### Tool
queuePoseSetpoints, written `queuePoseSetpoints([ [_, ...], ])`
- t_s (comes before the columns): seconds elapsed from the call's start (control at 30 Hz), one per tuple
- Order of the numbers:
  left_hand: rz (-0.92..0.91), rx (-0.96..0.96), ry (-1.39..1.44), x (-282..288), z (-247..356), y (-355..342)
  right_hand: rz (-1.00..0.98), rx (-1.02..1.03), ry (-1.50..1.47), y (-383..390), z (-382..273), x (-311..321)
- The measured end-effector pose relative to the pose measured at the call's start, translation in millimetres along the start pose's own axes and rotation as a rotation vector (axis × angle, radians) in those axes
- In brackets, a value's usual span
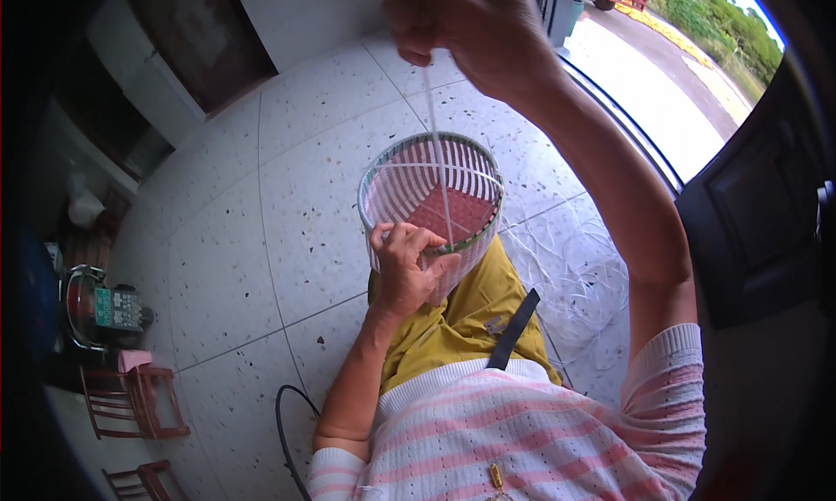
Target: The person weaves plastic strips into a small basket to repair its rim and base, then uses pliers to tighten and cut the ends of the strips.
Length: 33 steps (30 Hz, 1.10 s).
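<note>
At frame centre the left hand (pixel 407 270) is gripping the woven basket (pixel 431 200) rim, fingers curled; the right hand (pixel 466 22), top centre, is pinching a white strand (pixel 438 152) taut

Glossy plastic-strip woven basket (pixel 431 200), speckled polished terrazzo floor (pixel 261 240), knit striped sleeve (pixel 666 383)

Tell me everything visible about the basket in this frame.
The basket is small and round, woven of white strips that look like plastic, with a green-and-white rim and a red woven bottom seen through its open mouth. It rests tilted on the person's lap, mouth up. The left hand grips its near rim. A thin white strand runs up from its inside to the raised right hand. Loose white strands lie beside it on the floor.
</note>
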<state>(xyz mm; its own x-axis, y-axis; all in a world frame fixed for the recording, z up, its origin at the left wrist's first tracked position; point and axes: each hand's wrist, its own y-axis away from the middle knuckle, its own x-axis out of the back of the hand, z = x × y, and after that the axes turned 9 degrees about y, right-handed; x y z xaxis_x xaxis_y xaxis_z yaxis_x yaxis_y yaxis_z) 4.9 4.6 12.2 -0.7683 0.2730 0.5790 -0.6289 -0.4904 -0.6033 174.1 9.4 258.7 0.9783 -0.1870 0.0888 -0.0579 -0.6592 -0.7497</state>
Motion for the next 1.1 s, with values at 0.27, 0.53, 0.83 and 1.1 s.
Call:
queuePoseSetpoints([
  [0.27,0.037,-0.012,0.064,-5.1,-7.7,1.4,-0.221,-0.116,0.100,-17.9,7.1,-55.8],
  [0.53,0.016,0.051,0.059,0.0,-8.2,5.0,-0.546,-0.118,-0.065,2.8,-8.7,-97.6],
  [0.83,-0.102,0.406,0.426,-10.2,-23.9,42.3,-0.757,0.275,-0.043,30.8,-13.5,-148.3],
  [1.1,0.059,-0.007,0.086,-5.7,-7.9,6.2,-0.039,-0.394,-0.021,-40.0,69.3,-12.6],
])
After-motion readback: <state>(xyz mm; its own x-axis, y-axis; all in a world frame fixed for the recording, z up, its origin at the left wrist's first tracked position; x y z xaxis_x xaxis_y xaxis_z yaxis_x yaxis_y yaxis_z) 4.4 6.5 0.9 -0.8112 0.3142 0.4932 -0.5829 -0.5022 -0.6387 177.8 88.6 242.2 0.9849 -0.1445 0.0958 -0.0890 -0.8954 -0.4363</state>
